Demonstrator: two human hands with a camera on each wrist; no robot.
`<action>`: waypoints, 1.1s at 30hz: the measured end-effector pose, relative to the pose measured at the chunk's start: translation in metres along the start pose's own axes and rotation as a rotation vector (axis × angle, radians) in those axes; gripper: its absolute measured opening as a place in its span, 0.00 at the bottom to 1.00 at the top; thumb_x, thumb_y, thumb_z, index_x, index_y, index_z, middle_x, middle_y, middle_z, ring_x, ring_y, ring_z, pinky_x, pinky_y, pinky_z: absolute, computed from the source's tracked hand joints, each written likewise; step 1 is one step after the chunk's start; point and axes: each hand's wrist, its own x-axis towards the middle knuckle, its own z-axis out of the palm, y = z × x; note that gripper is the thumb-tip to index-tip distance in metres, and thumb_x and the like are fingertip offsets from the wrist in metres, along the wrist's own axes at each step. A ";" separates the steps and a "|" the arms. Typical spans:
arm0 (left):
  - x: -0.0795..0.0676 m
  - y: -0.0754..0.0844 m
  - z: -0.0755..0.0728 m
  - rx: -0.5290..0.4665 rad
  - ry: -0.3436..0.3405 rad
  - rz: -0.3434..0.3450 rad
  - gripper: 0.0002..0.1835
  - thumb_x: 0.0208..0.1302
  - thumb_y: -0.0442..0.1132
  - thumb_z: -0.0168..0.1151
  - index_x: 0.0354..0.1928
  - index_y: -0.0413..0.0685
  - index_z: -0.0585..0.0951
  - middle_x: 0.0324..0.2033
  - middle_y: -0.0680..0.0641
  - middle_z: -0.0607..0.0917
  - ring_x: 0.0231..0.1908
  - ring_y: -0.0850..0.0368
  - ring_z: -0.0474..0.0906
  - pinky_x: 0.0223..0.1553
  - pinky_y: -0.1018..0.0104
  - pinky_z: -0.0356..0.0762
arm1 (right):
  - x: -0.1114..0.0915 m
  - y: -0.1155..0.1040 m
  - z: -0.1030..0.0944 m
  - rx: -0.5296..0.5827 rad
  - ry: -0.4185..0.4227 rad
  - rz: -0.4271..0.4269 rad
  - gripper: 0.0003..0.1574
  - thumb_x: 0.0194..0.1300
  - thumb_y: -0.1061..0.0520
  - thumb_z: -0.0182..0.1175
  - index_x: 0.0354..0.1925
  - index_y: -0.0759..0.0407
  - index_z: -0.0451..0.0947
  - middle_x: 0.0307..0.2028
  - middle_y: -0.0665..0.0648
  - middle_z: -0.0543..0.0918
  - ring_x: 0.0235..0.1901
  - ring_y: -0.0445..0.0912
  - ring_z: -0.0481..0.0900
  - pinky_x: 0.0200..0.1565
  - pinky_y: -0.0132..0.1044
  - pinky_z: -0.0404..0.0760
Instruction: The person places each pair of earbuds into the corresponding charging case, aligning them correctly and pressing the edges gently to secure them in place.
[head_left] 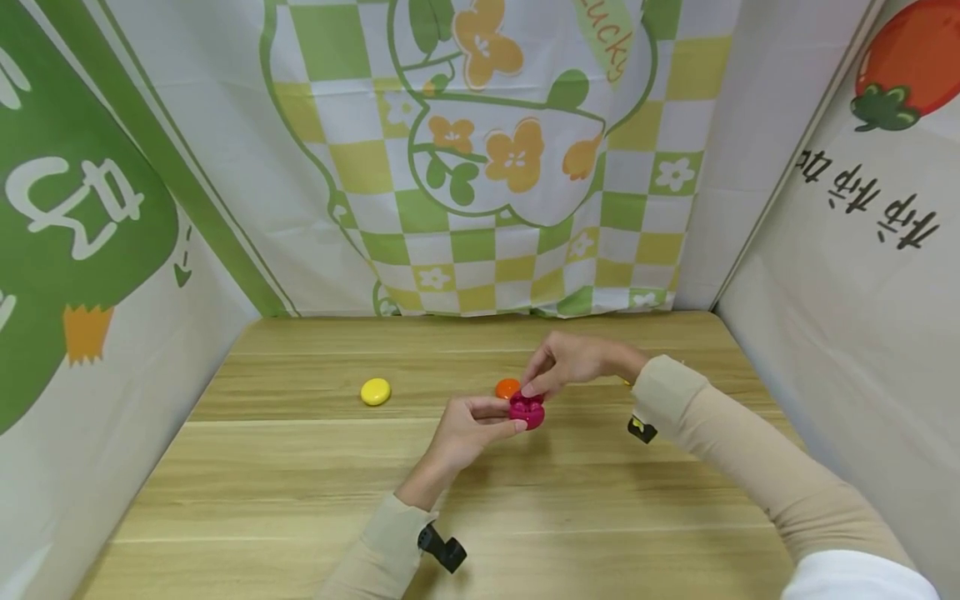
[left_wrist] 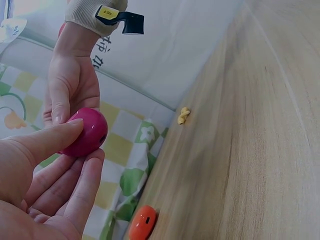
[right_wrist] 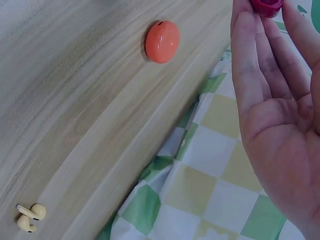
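Observation:
A glossy magenta earbud case (head_left: 528, 417) is raised above the wooden table with its lid up, its inside facing the head camera. My left hand (head_left: 461, 432) grips the case, thumb on one side and fingers on the other. From the far right, my right hand (head_left: 576, 360) reaches in and pinches the case at its lid edge with thumb and fingertips. In the left wrist view, the rounded back of the magenta case (left_wrist: 91, 134) hides the right fingertips. Only a bit of the case (right_wrist: 268, 7) shows at the top of the right wrist view.
Just behind the hands lies an orange case (head_left: 507, 387). A yellow round case (head_left: 376, 392) sits farther left. Two pale yellow earbuds (right_wrist: 31, 216) lie on the table at the right, mostly behind the right wrist in the head view. Printed cloth (head_left: 487, 250) hangs behind the table (head_left: 262, 492).

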 end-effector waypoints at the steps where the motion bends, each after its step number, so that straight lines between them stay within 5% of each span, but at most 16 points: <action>1: 0.000 0.000 0.000 0.001 0.000 -0.002 0.17 0.62 0.39 0.79 0.52 0.40 0.90 0.51 0.40 0.92 0.48 0.53 0.91 0.53 0.62 0.89 | 0.000 0.000 0.000 -0.007 0.005 -0.009 0.11 0.72 0.57 0.70 0.49 0.60 0.91 0.45 0.56 0.94 0.41 0.42 0.91 0.52 0.40 0.90; 33: 0.003 0.004 0.001 -0.020 -0.025 0.015 0.18 0.62 0.36 0.78 0.53 0.39 0.90 0.51 0.39 0.92 0.47 0.55 0.91 0.51 0.64 0.89 | -0.011 -0.013 0.009 -0.177 0.074 -0.157 0.08 0.68 0.58 0.73 0.43 0.61 0.90 0.39 0.55 0.93 0.38 0.40 0.90 0.47 0.33 0.89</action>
